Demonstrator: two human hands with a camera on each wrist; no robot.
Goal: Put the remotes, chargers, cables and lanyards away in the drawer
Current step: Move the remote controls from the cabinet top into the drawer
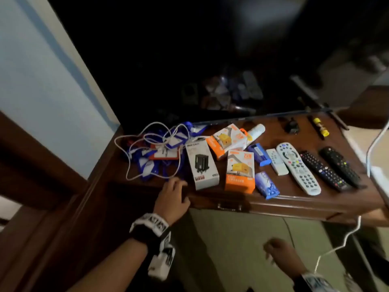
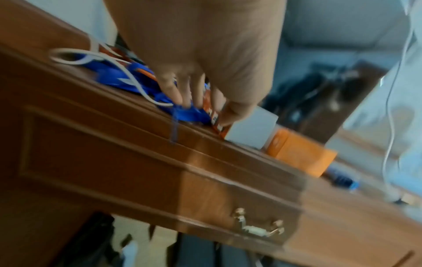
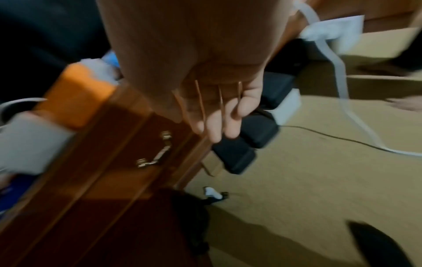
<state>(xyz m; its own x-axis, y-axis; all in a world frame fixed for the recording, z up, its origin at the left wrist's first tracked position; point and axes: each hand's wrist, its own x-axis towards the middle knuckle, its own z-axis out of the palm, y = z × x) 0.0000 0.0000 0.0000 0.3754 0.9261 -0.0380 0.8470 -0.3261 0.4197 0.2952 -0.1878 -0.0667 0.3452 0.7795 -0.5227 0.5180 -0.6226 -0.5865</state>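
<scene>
Wooden counter (image 1: pixel 294 131) is loaded: remotes (image 1: pixel 297 167) right, charger boxes (image 1: pixel 205 164) middle, cables and lanyards (image 1: pixel 151 150) left. Drawer (image 1: pixel 229 204) looks shut, I think. Left hand (image 1: pixel 173 197) rests loose at the edge, right hand (image 1: pixel 280 252) hangs empty.

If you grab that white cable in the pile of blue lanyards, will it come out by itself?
Probably not. The white cable is thin and lies in loose loops, so it should flop. It weaves through the blue lanyards, so it would likely snag and drag some along, perhaps toward the table edge.
</scene>
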